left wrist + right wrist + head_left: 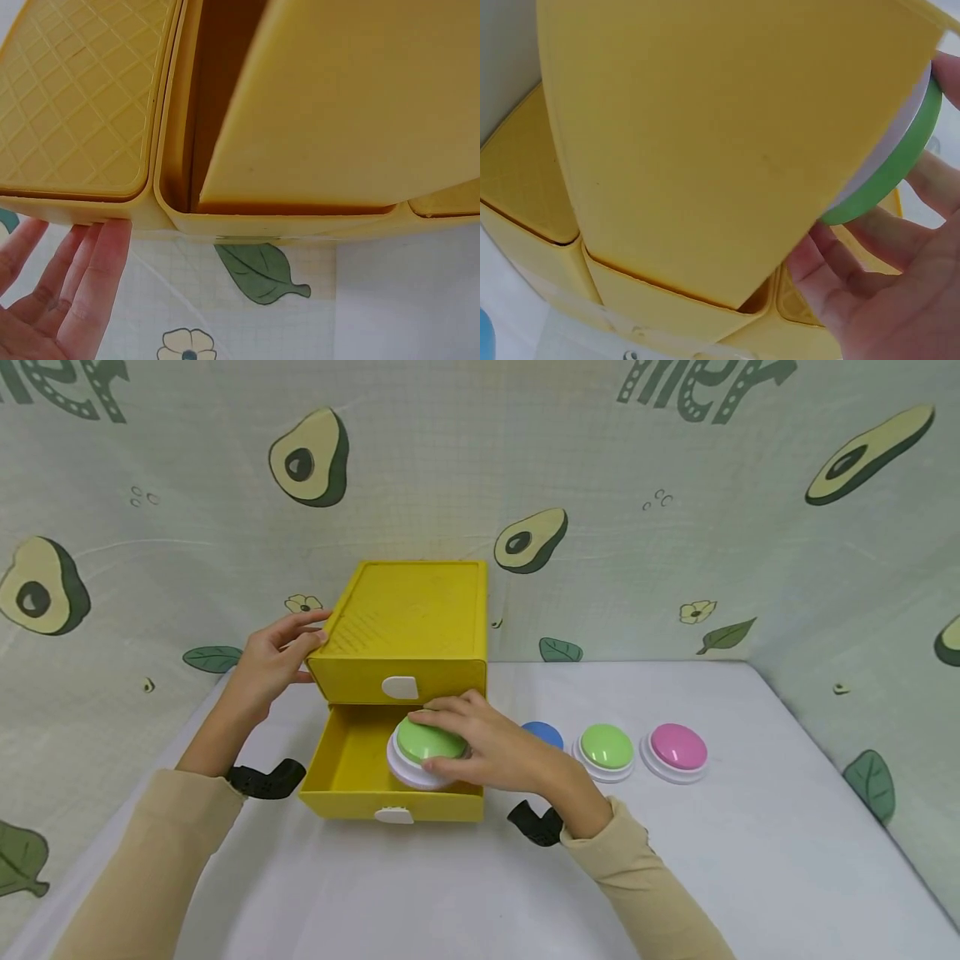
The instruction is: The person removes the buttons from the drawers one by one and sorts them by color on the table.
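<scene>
A small yellow cabinet (420,610) has its lower drawer (352,760) pulled out and its upper drawer closed. My left hand (273,656) steadies the cabinet's left side near the top, and in the left wrist view its fairly straight fingers (94,262) touch that side. In my right hand (491,739) is a round push button (429,742), green on a white base. Thumb and fingers grip it from the right, over the open drawer, where it sits tilted. In the right wrist view its green rim (892,176) shows beyond the drawer wall.
Right of the cabinet, a blue button (543,732), partly behind my right hand, a second green button (607,747) and a pink button (677,747) stand in a row on the white table (750,860). An avocado-print cloth (420,460) hangs behind.
</scene>
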`<act>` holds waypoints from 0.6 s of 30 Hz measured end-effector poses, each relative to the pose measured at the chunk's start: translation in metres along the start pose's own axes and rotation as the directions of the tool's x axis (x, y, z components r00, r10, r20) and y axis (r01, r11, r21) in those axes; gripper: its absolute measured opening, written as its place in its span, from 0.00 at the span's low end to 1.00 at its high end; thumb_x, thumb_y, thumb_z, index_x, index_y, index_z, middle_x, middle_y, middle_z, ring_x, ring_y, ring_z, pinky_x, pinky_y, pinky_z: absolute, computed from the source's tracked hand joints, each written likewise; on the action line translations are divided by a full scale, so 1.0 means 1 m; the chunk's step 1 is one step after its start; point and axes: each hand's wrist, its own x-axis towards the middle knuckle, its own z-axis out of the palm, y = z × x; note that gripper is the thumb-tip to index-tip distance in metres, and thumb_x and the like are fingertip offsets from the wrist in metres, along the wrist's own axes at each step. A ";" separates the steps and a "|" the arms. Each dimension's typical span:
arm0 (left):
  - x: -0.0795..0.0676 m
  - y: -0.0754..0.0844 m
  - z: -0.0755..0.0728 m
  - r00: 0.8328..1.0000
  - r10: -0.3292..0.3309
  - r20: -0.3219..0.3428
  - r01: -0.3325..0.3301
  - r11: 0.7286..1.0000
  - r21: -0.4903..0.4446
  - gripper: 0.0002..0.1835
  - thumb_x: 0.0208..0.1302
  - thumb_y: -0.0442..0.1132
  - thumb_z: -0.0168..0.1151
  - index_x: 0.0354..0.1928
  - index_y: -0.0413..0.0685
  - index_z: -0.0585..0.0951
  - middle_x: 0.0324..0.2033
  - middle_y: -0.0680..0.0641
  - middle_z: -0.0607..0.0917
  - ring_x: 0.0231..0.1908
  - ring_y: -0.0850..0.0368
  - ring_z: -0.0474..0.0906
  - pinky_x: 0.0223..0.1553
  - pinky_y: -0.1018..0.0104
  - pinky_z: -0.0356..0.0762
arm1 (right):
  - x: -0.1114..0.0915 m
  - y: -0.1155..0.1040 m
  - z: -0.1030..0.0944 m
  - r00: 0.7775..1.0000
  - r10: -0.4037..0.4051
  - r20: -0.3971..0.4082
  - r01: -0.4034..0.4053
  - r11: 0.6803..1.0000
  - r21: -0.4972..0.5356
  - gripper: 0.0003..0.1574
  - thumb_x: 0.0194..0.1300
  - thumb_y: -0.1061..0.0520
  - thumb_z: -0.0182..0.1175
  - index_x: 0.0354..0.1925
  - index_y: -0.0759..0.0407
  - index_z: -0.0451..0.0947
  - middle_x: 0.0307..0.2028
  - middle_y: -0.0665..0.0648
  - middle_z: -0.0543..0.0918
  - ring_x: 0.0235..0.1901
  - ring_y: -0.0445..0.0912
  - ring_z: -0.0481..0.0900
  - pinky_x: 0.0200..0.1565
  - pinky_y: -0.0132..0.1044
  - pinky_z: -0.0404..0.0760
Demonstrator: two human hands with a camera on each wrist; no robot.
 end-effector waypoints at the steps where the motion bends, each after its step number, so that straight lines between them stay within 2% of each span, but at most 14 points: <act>1: 0.000 0.000 0.000 1.000 -0.003 -0.002 0.003 1.000 0.005 0.27 0.68 0.55 0.47 0.67 0.59 0.65 0.60 0.41 0.69 0.36 0.70 0.76 0.35 0.75 0.79 | -0.001 0.000 -0.001 1.000 0.000 -0.008 0.000 1.000 0.000 0.32 0.62 0.47 0.59 0.63 0.50 0.68 0.62 0.54 0.69 0.55 0.47 0.62 0.52 0.40 0.72; 11: -0.001 0.001 0.000 1.000 0.000 -0.005 0.001 1.000 0.014 0.27 0.68 0.56 0.47 0.67 0.59 0.65 0.60 0.40 0.69 0.36 0.70 0.76 0.35 0.75 0.79 | -0.014 -0.006 -0.009 0.995 -0.041 -0.095 0.035 0.998 -0.059 0.31 0.63 0.47 0.58 0.64 0.49 0.67 0.62 0.53 0.67 0.57 0.45 0.61 0.53 0.38 0.72; 18: -0.001 0.000 0.000 1.000 0.009 -0.002 -0.009 1.000 0.007 0.27 0.68 0.55 0.47 0.67 0.58 0.65 0.60 0.39 0.69 0.35 0.70 0.76 0.34 0.75 0.79 | -0.029 -0.008 -0.013 0.990 -0.018 -0.143 0.010 0.998 -0.059 0.32 0.62 0.46 0.59 0.64 0.45 0.67 0.63 0.49 0.66 0.57 0.42 0.60 0.56 0.40 0.72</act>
